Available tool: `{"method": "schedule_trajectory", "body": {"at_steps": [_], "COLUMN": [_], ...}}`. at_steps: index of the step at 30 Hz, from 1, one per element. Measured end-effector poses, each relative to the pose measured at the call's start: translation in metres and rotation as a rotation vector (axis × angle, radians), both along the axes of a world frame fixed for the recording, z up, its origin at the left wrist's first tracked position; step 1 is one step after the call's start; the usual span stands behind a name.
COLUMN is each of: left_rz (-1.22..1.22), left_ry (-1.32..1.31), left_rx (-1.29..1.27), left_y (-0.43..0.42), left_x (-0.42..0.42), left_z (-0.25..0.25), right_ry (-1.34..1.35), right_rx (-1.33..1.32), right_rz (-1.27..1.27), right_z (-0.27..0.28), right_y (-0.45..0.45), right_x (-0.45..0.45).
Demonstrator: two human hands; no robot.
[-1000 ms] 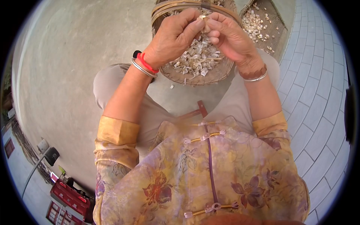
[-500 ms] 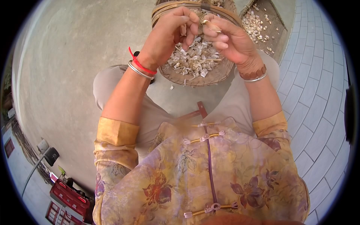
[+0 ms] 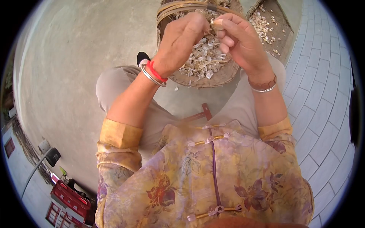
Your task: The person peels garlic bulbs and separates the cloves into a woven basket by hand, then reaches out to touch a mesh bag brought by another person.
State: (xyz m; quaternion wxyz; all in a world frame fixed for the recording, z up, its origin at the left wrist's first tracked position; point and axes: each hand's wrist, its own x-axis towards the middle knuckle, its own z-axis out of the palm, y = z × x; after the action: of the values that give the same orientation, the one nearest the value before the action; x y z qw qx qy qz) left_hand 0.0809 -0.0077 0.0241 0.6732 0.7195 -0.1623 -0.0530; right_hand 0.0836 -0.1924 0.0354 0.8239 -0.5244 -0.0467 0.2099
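Observation:
A garlic clove (image 3: 218,24) with pale pinkish skin is pinched between the thumb and fingers of my right hand (image 3: 245,43), above the basket. Close against the clove's left end are the curled fingertips of my left hand (image 3: 184,38); its back faces me, so what it pinches is hidden. Below both hands, a round woven basket (image 3: 190,81) with a bamboo handle (image 3: 182,6) holds a heap of dry garlic skins (image 3: 207,57).
At the upper right, a woven tray (image 3: 283,38) carries many loose garlic cloves (image 3: 259,24). My knees flank the basket on the concrete floor (image 3: 83,49). Grey tiles (image 3: 315,87) run along the right. A red vehicle (image 3: 70,199) appears at lower left.
My left hand has moved right and turned, bringing its fingertips to the clove. My right hand has shifted slightly right, still holding the clove. The view has shifted a little.

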Motion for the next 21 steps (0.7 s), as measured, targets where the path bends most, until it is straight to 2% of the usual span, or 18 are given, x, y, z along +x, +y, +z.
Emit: {"method": "schedule_trajectory", "body": {"at_steps": [1,2,4,5,7,9,11,15,17,18,21], "left_rz": [0.006,0.0,0.073,0.102,0.096,0.095,0.074,0.066,0.073,0.073,0.104], "left_ry": [0.144,0.139,0.184,0.182,0.188,0.196,0.192,0.179,0.164,0.171,0.206], "left_rx": [-0.128,-0.126,-0.161,-0.149,-0.14,-0.13,-0.145,-0.125,-0.09,-0.087,-0.052], "left_y": [0.001,0.003,0.007,0.009,0.009,0.008,0.007,0.006,0.005,0.004,0.004], "left_x": [0.0,0.002,0.009,0.01,0.01,0.012,0.01,0.01,0.009,0.007,0.007], "left_z": [0.002,0.004,0.006,0.008,0.009,0.006,0.004,0.004,0.003,0.003,0.003], "right_ry": [-0.009,-0.021,-0.103,-0.108,-0.394,-0.478,-0.399,-0.416,-0.409,-0.561,-0.75], "right_rx": [0.046,0.093,0.302,0.306,0.566,0.75,0.827,0.709,0.684,0.543,0.371], "right_rz": [0.02,0.041,0.255,0.248,0.866,1.086,0.982,0.645,0.556,0.435,0.3], "right_z": [0.01,0.022,0.055,0.07,0.097,0.101,0.099,0.105,0.105,0.105,0.104], "right_y": [-0.003,-0.005,-0.008,-0.002,0.02,0.018,0.013,0.012,0.01,0.006,0.0], "right_x": [-0.004,-0.01,-0.025,-0.027,-0.026,-0.049,-0.069,-0.072,-0.079,-0.087,-0.088]}}
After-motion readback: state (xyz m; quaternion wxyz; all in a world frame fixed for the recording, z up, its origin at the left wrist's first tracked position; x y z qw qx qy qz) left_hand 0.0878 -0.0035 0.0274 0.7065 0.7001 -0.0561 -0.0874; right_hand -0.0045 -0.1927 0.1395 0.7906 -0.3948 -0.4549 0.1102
